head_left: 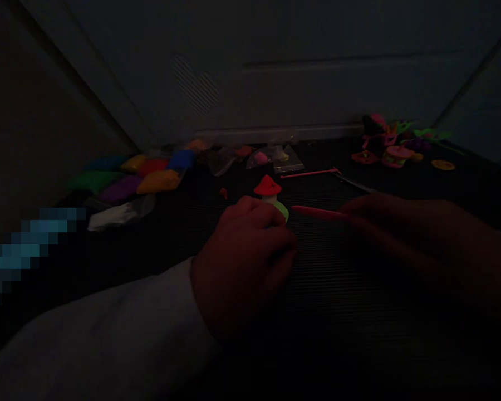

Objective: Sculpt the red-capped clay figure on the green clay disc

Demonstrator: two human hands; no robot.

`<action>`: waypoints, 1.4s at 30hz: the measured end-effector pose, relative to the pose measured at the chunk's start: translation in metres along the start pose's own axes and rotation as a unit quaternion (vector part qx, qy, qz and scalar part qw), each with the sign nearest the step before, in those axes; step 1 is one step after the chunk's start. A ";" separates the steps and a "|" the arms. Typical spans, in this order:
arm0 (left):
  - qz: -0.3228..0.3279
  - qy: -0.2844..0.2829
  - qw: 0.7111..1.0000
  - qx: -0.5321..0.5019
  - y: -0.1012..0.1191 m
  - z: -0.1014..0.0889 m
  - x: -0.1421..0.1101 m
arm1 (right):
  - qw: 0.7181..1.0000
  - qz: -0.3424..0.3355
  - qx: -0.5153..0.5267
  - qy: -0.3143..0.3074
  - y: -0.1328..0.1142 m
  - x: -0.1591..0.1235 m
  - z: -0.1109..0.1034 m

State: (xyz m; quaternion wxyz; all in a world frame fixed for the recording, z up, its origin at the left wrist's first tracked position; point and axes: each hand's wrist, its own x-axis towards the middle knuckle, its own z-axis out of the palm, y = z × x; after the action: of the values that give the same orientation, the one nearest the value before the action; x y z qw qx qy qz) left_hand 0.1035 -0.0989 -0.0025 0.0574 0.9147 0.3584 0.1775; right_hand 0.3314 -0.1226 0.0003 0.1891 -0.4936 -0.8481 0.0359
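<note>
A small clay mushroom (pixel 268 187) stands upright in the middle of the table, with a red cap, a pale stem and a light green base. My left hand (pixel 246 262) is curled around the near side of that base, hiding part of it; the fingertips are mostly out of sight. From the right, my right hand (pixel 426 239) grips a pink modelling tool (pixel 317 212). Its tip points left, close to the green base, with a small gap visible. Motion slightly blurs the right hand. The whole scene is very dark.
Several bags of coloured clay (pixel 158 181) lie at the left. Small clear bags (pixel 288 159) sit at the back. Another pink tool (pixel 309 174) and a thin metal tool (pixel 354 181) lie beyond my right hand. Finished clay figures (pixel 396 156) stand back right. A red scrap (pixel 223 193) lies left.
</note>
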 end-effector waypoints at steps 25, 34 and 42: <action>-0.054 0.111 0.992 0.011 -0.028 -0.033 -0.003 | 0.991 -0.124 0.000 -0.053 0.003 -0.002 -0.002; -0.060 0.112 0.992 0.007 -0.027 -0.032 -0.005 | 0.983 -0.156 -0.024 -0.093 0.005 -0.006 -0.001; -0.061 0.115 0.991 0.009 -0.026 -0.032 -0.005 | 0.985 -0.144 -0.009 -0.098 0.002 -0.004 -0.001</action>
State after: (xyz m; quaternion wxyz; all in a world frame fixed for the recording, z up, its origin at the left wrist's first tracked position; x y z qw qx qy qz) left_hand 0.0716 -0.0834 0.0202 0.0188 0.8651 0.4196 0.2742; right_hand 0.3348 -0.1250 -0.0008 0.1036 -0.3616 -0.9253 0.0493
